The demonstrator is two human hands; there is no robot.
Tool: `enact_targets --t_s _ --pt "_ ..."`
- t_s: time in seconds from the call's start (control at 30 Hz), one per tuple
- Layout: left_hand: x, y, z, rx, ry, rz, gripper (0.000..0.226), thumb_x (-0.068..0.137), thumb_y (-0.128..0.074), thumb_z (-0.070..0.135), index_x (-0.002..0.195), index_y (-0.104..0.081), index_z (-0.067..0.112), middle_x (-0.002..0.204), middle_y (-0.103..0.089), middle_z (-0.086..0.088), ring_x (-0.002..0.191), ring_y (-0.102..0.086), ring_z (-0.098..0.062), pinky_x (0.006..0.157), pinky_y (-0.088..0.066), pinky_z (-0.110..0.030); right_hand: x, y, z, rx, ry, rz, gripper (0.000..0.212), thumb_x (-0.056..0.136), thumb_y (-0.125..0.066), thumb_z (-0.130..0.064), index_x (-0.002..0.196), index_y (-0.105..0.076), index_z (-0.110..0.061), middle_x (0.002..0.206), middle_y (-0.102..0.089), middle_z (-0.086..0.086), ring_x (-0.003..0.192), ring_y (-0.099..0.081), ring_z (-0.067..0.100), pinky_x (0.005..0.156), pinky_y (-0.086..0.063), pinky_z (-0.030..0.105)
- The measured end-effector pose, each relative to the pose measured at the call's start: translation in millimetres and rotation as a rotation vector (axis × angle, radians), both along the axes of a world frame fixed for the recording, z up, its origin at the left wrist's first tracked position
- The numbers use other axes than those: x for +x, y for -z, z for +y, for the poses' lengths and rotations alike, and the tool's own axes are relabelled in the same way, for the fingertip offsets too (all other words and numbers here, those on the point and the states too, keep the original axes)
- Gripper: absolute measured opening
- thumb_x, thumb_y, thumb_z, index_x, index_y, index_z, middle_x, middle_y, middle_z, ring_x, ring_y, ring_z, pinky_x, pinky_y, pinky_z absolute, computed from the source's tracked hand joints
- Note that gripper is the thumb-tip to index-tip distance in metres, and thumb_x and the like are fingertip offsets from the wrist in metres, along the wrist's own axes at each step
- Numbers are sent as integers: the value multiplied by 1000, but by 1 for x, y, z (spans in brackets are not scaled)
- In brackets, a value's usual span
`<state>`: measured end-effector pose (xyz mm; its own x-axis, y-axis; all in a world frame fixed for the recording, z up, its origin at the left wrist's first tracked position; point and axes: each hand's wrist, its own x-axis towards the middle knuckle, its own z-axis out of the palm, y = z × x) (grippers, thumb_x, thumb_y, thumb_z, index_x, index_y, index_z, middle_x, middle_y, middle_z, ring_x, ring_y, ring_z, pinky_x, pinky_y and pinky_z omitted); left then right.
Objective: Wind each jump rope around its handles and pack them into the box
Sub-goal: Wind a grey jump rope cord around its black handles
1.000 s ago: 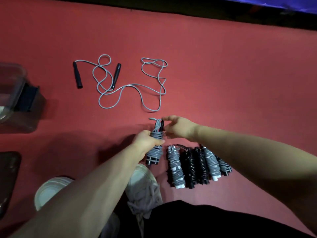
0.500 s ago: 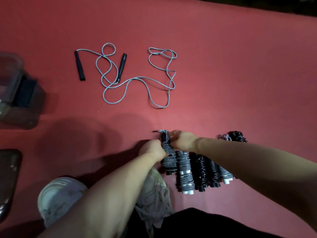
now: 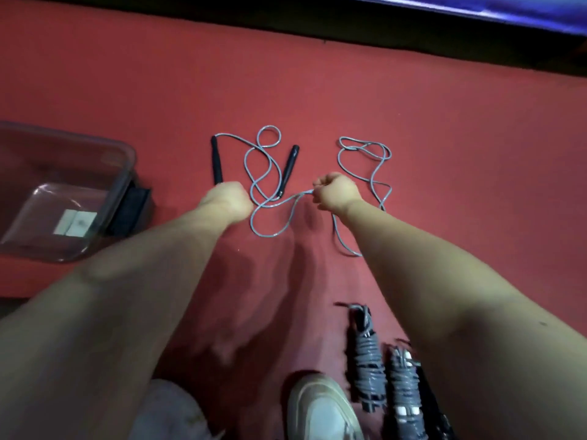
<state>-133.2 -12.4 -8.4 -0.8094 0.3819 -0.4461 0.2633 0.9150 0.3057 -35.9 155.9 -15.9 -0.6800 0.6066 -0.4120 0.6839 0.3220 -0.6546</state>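
Observation:
A loose grey jump rope (image 3: 270, 160) with two black handles lies tangled on the red floor ahead. My left hand (image 3: 227, 200) is closed at the near end of the left black handle (image 3: 217, 161). My right hand (image 3: 336, 192) pinches the grey cord near its middle. The second black handle (image 3: 289, 169) lies free between my hands. Wound rope bundles (image 3: 370, 369) lie in a row at the lower right, partly hidden under my right forearm. The clear plastic box (image 3: 122, 173) sits at the left.
A dark block (image 3: 131, 208) rests against the box's right side. A white label lies on the box's bottom. My two white shoes (image 3: 320, 411) show at the bottom edge. A dark strip and a blue mat (image 3: 476, 7) run along the far edge.
Both hands let go of the wound grey bundle, now lying in the row, and reached forward to the loose rope. The view has shifted so the box shows more.

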Motion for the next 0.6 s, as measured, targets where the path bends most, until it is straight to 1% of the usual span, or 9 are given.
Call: enact_targets --t_s 0.1,0.13,0.17,0.23,0.3,0.37,0.43,0.5,0.6 --pt "-56 10 4 3 -143 53 42 91 -56 22 129 -52 7 129 -57 -17 119 -54 -34 98 -42 -36 -46 13 -2 25 36 -65 11 89 -50 -12 80 -55 -15 102 -64 17 99 -62 30 93 -47 38" --pt "-70 15 8 1 -187 68 43 91 -56 23 130 -50 7 130 -55 -18 121 -51 -35 99 -40 -37 -59 17 -2 71 32 -106 11 90 -51 -14 89 -61 -11 108 -65 18 104 -61 31 90 -45 34" --pt "-82 20 13 -4 -227 81 44 91 -56 25 130 -48 7 132 -53 -19 122 -50 -36 100 -39 -37 -70 23 -1 99 28 -149 19 90 -52 -17 99 -64 -6 113 -65 19 108 -60 31 88 -45 33" --pt "-97 33 24 -5 -288 76 48 91 -57 31 131 -45 7 135 -48 -20 124 -47 -37 101 -38 -38 -87 39 -3 87 20 -206 36 91 -56 -25 116 -59 1 122 -61 19 115 -56 31 90 -43 33" --pt "-102 50 34 -22 -306 46 57 90 -59 39 133 -42 6 137 -45 -20 127 -44 -36 103 -36 -38 -98 57 -7 104 48 -234 48 90 -60 -32 124 -49 -2 129 -54 17 120 -52 32 95 -42 35" --pt "-103 63 39 -53 -313 66 56 90 -59 35 133 -39 5 137 -42 -21 127 -43 -37 104 -35 -38 -105 71 -9 163 93 -231 40 92 -56 -26 124 -44 -5 131 -51 15 121 -51 32 96 -41 37" --pt "-103 67 38 -65 -320 103 44 91 -53 22 130 -40 4 135 -44 -22 125 -46 -38 103 -36 -39 -107 76 -8 190 129 -239 33 94 -47 -18 124 -45 -5 131 -52 14 121 -51 32 97 -41 37" --pt "-100 59 35 -64 -275 98 32 92 -49 15 121 -47 3 125 -54 -20 116 -53 -36 96 -41 -38 -103 72 -6 230 112 -253 33 94 -44 -15 125 -47 -5 131 -52 14 122 -49 33 97 -40 36" --pt "-86 31 27 53 -227 -17 8 91 -50 9 92 -57 5 87 -61 -13 84 -62 -31 69 -47 -35 -83 45 -1 265 144 -154 33 94 -49 -22 123 -49 -7 129 -53 14 121 -48 34 97 -39 36"
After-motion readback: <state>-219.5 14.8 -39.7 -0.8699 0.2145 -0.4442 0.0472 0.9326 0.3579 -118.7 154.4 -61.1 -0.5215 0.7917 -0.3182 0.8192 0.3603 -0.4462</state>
